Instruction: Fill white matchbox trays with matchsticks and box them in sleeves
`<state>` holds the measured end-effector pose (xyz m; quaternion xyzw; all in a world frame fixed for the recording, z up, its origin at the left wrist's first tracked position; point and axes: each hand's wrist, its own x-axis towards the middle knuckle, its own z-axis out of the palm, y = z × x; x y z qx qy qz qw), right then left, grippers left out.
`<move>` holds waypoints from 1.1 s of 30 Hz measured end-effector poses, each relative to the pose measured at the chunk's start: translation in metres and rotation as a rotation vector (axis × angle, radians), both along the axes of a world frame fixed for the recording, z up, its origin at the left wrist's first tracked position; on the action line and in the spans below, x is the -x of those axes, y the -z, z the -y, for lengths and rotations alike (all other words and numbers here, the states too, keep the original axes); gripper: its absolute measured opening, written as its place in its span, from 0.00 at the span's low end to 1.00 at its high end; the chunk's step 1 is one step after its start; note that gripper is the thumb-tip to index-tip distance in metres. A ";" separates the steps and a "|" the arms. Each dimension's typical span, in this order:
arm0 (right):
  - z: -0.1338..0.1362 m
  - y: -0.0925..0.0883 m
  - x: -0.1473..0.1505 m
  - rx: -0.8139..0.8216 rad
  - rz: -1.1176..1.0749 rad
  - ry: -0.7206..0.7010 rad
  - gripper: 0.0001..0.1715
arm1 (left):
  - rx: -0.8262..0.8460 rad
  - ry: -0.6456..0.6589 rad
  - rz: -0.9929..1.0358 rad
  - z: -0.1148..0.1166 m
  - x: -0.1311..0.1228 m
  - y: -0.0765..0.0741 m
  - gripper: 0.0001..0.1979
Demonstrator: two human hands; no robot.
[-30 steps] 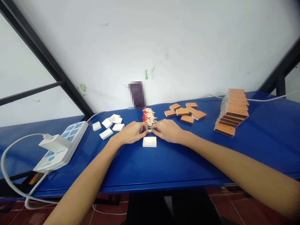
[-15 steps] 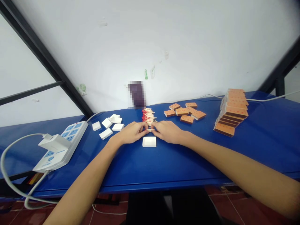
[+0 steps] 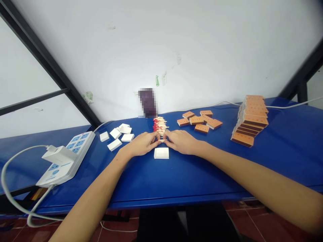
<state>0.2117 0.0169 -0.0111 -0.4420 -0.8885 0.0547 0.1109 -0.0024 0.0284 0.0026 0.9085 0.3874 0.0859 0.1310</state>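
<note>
My left hand [image 3: 141, 144] and my right hand [image 3: 179, 141] meet at the middle of the blue table [image 3: 176, 174]. Both pinch a small bundle of matches [image 3: 161, 140] between their fingertips, one hand at each end. Just behind them lies a pile of red-tipped matches [image 3: 159, 125]. A white inner matchbox tray [image 3: 161, 153] sits on the table right in front of my hands.
Several white trays [image 3: 117, 135] lie at the left. A white and blue power strip [image 3: 66, 158] with a plugged cable sits further left. Orange matchbox sleeves [image 3: 200, 121] lie scattered at the right, and a tall stack of them [image 3: 251, 119] stands beyond. A white wall is behind.
</note>
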 end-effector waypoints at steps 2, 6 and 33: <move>0.000 -0.001 -0.001 0.004 -0.003 0.003 0.11 | -0.002 -0.004 -0.003 0.000 0.000 0.000 0.15; 0.001 -0.003 -0.001 0.021 0.002 0.013 0.12 | -0.009 -0.008 -0.004 0.000 0.000 0.000 0.17; 0.001 -0.004 0.000 -0.044 0.091 -0.009 0.13 | -0.036 0.006 -0.118 0.001 -0.002 -0.001 0.15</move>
